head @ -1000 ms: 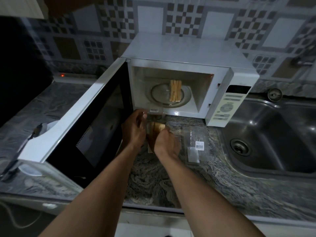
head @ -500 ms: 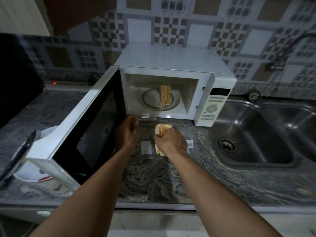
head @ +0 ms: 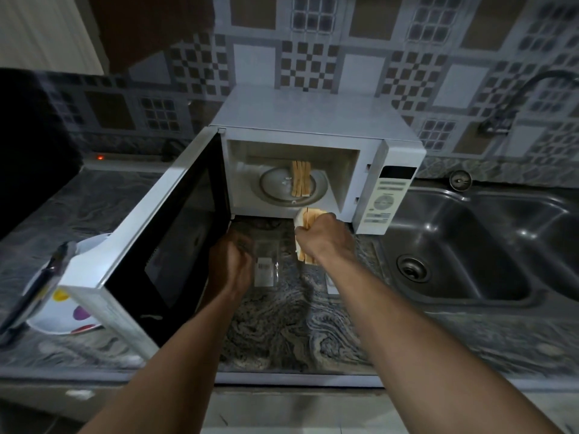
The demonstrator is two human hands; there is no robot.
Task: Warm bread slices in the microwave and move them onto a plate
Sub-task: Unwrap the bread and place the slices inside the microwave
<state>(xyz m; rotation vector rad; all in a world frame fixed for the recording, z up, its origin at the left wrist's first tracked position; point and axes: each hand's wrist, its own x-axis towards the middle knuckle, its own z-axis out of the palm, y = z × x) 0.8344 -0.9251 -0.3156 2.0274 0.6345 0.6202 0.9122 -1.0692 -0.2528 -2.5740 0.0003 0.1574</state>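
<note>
A white microwave [head: 313, 117] stands at the back of the counter with its door [head: 163, 245] swung wide to the left. Inside, several bread slices [head: 301, 182] stand on edge on the glass turntable [head: 275, 191]. My right hand [head: 322, 238] grips more bread slices [head: 308, 217] just below the microwave's opening. My left hand [head: 230, 263] rests on the clear bread wrapper [head: 266, 264] on the counter, fingers curled on it. A white plate with coloured dots [head: 67, 317] sits partly hidden behind the door at the left.
A steel double sink [head: 470, 245] with a tap [head: 513, 98] lies to the right. A dark utensil [head: 34, 286] rests across the plate. The marbled counter [head: 297, 327] runs to the front edge. Patterned tiles cover the wall behind.
My right hand has lifted the slices out of the wrapper and up toward the microwave opening. My left hand stays on the wrapper. The camera view has shifted slightly.
</note>
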